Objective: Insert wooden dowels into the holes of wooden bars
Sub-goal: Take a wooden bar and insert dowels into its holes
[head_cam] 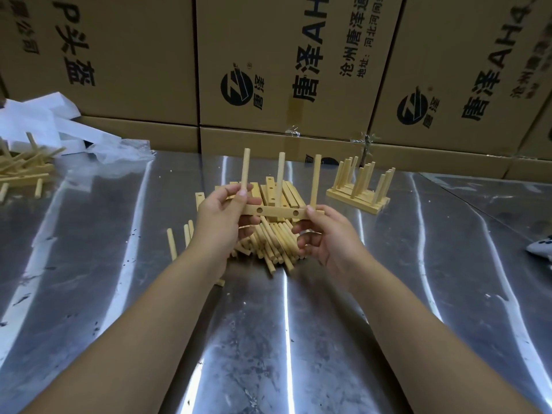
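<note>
I hold a wooden bar point(280, 212) level above the steel table, with two round holes showing on its near face. Three dowels stand upright from it: left dowel point(245, 171), middle dowel point(280, 177), right dowel point(315, 180). My left hand point(221, 219) grips the bar's left end, its thumb and fingers pinching the left dowel. My right hand point(325, 234) grips the bar's right end at the base of the right dowel. Below the bar lies a heap of loose dowels point(274, 243), and behind it a pile of plain bars point(277, 192).
Finished bars with dowels point(358, 189) are stacked to the right. Another heap of wooden pieces point(24, 168) and white plastic wrap point(44, 124) lie far left. Cardboard boxes point(268, 70) wall the table's back edge. A cloth point(542, 249) pokes in at the right edge.
</note>
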